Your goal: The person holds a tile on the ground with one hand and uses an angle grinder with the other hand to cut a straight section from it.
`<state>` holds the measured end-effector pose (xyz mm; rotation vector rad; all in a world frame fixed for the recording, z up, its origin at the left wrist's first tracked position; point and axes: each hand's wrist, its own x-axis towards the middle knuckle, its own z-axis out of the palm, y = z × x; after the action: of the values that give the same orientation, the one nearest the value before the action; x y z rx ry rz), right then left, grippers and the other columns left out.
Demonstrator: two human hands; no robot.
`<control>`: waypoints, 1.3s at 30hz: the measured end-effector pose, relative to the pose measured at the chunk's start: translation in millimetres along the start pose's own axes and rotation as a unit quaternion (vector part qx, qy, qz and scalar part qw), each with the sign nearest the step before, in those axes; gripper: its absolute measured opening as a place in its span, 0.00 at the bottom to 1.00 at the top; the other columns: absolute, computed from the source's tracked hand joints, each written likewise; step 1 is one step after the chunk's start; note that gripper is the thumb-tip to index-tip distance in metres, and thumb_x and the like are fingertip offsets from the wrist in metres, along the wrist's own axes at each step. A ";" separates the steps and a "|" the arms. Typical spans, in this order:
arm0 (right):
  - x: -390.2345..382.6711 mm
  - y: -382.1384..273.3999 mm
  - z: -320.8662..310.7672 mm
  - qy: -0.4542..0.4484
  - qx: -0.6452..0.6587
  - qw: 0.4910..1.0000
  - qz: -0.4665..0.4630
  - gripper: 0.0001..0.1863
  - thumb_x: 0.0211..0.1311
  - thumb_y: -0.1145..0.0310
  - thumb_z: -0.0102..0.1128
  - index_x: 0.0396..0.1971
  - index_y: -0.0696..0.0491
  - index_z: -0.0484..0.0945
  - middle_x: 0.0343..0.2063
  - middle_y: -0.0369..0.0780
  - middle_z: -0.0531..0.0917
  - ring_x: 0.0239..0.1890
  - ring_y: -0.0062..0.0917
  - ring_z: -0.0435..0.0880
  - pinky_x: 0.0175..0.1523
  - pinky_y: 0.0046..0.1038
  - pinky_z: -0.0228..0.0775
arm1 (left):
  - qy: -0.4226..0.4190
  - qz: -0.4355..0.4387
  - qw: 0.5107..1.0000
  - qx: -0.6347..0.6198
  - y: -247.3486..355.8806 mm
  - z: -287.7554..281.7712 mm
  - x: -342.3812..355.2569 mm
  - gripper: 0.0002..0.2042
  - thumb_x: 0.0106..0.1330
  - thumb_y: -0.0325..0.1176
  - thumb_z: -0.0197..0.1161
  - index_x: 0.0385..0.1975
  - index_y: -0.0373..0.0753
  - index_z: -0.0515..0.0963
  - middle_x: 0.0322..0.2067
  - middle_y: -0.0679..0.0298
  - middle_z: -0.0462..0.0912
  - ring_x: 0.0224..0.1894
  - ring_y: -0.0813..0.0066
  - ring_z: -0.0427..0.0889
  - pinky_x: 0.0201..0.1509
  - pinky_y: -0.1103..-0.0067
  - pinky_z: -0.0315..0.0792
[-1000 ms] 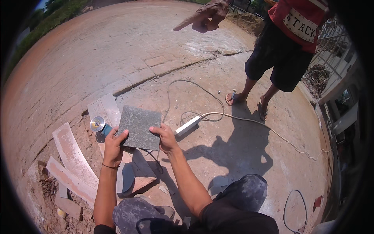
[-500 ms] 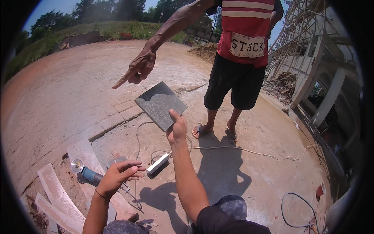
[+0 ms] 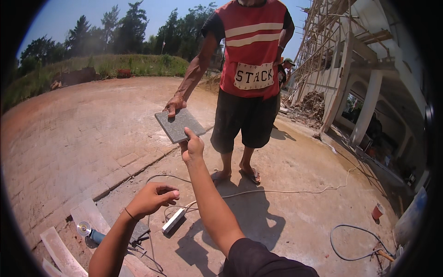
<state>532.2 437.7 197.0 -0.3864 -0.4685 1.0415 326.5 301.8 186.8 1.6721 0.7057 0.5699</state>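
My right hand (image 3: pixel 192 147) grips the near edge of a square dark grey stone tile (image 3: pixel 179 125), thumb on top and fingers beneath. A person in a red vest, standing opposite, has a hand (image 3: pixel 176 105) on the tile's far edge, so both of us hold it. My left hand (image 3: pixel 153 198) hovers apart from the tile with nothing in it, fingers loosely curled and thumb out. Beneath that hand lie an angle grinder (image 3: pixel 95 236), partly hidden by my forearm, and a white power strip (image 3: pixel 174 220).
Pale curved strips (image 3: pixel 61 251) lie at the lower left. A cable (image 3: pixel 286 191) crosses the ground to the right. At the right are a red cup (image 3: pixel 377 211), a looped hose (image 3: pixel 339 240) and a building with scaffolding (image 3: pixel 318 55). Another person (image 3: pixel 287 69) stands behind.
The other person's hand was pointing, apart from the tile; now it holds the tile's far edge. My right hand has reached forward with the tile. The view has tilted up.
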 end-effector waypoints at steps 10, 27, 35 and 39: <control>6.2 -3.6 -24.6 -0.108 -0.295 0.947 0.061 0.10 0.63 0.65 0.64 0.39 0.53 0.79 0.27 0.38 0.83 0.28 0.24 0.85 0.34 0.27 0.80 | 0.099 -0.088 0.872 0.472 -156.0 -40.1 74.6 0.21 0.60 0.47 0.66 0.47 0.38 0.82 0.44 0.50 0.84 0.48 0.52 0.83 0.53 0.66 0.76; 12.8 13.6 -19.4 -0.128 -0.305 0.944 0.012 0.07 0.60 0.68 0.66 0.32 0.57 0.81 0.21 0.36 0.82 0.21 0.20 0.83 0.27 0.21 0.76 | 0.057 -0.318 0.835 0.446 -336.8 -115.3 -27.7 0.21 0.54 0.48 0.72 0.43 0.41 0.86 0.45 0.50 0.85 0.50 0.53 0.83 0.57 0.68 0.74; 13.1 21.9 -12.2 -0.141 -0.301 0.943 0.006 0.09 0.61 0.67 0.67 0.32 0.57 0.81 0.21 0.38 0.83 0.21 0.22 0.84 0.25 0.21 0.76 | 0.057 -0.312 0.842 0.437 -344.1 -118.4 -26.6 0.23 0.53 0.48 0.72 0.43 0.39 0.85 0.44 0.49 0.85 0.50 0.53 0.83 0.57 0.68 0.74; 9.1 24.2 -10.1 -0.137 -0.305 0.942 0.011 0.08 0.61 0.67 0.67 0.31 0.57 0.81 0.21 0.37 0.83 0.21 0.21 0.84 0.25 0.22 0.76 | 0.049 -0.317 0.835 0.448 -346.2 -120.7 -31.7 0.23 0.53 0.48 0.73 0.44 0.38 0.85 0.45 0.50 0.85 0.50 0.55 0.83 0.56 0.69 0.75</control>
<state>523.9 456.0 177.7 -0.8005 -1.0483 0.9589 168.3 411.2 -127.0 2.0646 1.6997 -0.2230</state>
